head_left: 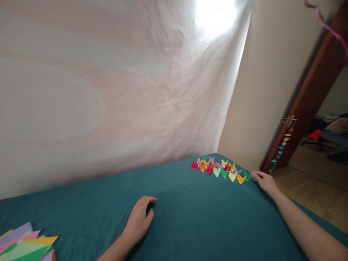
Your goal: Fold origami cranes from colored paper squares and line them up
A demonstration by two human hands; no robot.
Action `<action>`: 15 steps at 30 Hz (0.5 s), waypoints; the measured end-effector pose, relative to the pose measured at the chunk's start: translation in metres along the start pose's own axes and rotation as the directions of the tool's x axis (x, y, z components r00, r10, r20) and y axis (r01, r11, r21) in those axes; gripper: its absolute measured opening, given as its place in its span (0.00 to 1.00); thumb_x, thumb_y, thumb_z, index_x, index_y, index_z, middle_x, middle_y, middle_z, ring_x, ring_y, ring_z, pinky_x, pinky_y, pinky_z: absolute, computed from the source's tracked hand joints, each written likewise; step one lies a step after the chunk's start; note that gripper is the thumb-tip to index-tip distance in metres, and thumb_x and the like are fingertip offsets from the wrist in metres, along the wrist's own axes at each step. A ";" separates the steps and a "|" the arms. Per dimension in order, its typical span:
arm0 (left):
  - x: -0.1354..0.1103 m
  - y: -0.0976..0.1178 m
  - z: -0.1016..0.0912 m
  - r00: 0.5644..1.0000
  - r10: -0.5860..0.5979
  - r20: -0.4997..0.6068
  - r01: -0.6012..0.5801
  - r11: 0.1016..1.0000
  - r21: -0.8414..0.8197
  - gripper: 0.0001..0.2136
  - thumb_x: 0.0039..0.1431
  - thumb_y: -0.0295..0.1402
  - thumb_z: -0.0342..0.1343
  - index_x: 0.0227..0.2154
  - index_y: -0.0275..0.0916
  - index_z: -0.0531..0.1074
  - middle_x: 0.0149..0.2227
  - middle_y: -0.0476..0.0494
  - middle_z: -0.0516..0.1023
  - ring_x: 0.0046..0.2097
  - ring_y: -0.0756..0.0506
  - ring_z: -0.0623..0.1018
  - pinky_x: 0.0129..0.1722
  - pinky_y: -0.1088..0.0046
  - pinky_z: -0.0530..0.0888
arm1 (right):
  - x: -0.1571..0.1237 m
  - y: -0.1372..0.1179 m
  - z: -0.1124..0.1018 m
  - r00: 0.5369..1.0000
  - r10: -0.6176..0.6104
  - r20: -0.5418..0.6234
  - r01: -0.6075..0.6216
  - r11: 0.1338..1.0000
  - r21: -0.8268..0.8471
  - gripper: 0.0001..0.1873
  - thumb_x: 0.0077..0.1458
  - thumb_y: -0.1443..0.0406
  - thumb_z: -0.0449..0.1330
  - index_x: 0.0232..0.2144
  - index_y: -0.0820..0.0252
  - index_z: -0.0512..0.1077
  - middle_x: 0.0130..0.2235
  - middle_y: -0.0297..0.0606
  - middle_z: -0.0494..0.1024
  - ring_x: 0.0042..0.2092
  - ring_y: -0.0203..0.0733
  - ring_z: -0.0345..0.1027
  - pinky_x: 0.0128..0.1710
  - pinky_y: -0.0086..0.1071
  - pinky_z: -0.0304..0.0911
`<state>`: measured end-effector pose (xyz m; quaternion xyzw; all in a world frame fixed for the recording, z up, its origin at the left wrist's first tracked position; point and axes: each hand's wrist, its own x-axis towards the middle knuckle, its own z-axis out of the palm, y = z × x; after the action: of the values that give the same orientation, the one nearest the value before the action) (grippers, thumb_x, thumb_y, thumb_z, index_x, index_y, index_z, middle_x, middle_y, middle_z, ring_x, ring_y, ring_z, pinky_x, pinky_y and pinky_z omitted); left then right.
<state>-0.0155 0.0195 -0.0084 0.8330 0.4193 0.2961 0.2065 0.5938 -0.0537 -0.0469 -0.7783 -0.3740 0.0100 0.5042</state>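
In the head view, the right hand (pixel 265 182) reaches out over the bench (pixel 190 214), its fingertips at the outer side of a green paper bird (pixel 247 176); I cannot tell whether they pinch it or only touch it. The other paper birds (pixel 216 172) lie in close rows from there, on the side toward the left hand. A yellow bird (pixel 241 179) sits just beside the green one, so a sideways nudge of the fingers could push the two together and set neighbours askew. The bench edge is near, just beyond the right hand; a bird dragged that way could drop to the floor (pixel 320 192). The left hand (pixel 140 217) is loosely curled and holds nothing, well apart from the birds. Behind it, the coloured paper sheets (pixel 27 246) overlap unevenly; a backward sweep of the left forearm might scatter them.
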 end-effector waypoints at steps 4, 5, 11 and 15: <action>0.000 0.004 -0.001 1.000 -0.009 0.002 0.009 1.000 0.002 0.16 0.49 0.22 0.44 0.40 0.38 0.69 0.40 0.44 0.72 0.44 0.46 0.71 0.49 0.66 0.65 | -0.001 0.003 0.000 1.000 0.001 -0.001 -0.001 1.000 -0.007 0.20 0.35 0.54 0.59 0.28 0.63 0.77 0.27 0.42 0.78 0.25 0.44 0.68 0.27 0.35 0.62; 0.000 0.005 -0.001 1.000 -0.012 0.003 0.012 1.000 0.002 0.15 0.49 0.22 0.45 0.39 0.38 0.69 0.40 0.44 0.72 0.44 0.45 0.71 0.48 0.66 0.66 | -0.001 0.004 0.000 1.000 0.003 0.000 -0.003 1.000 -0.007 0.21 0.35 0.53 0.59 0.28 0.63 0.77 0.27 0.42 0.78 0.25 0.44 0.68 0.27 0.35 0.62; -0.001 0.003 -0.002 1.000 -0.010 0.001 0.010 1.000 0.006 0.15 0.49 0.22 0.44 0.39 0.38 0.69 0.40 0.44 0.72 0.44 0.45 0.72 0.48 0.67 0.66 | -0.001 0.000 -0.002 1.000 0.011 0.004 -0.011 1.000 -0.022 0.20 0.35 0.54 0.59 0.28 0.62 0.77 0.28 0.42 0.78 0.25 0.45 0.69 0.28 0.36 0.63; -0.001 0.001 0.000 1.000 0.000 -0.002 0.000 1.000 0.002 0.16 0.49 0.23 0.45 0.40 0.38 0.69 0.40 0.44 0.72 0.44 0.46 0.72 0.48 0.67 0.66 | -0.007 -0.011 -0.005 0.999 0.013 -0.033 -0.014 0.999 -0.038 0.18 0.36 0.55 0.59 0.26 0.62 0.77 0.26 0.42 0.78 0.25 0.45 0.68 0.27 0.35 0.62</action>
<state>-0.0157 0.0187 -0.0081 0.8330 0.4197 0.2965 0.2051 0.5848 -0.0593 -0.0384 -0.7903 -0.3606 -0.0064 0.4953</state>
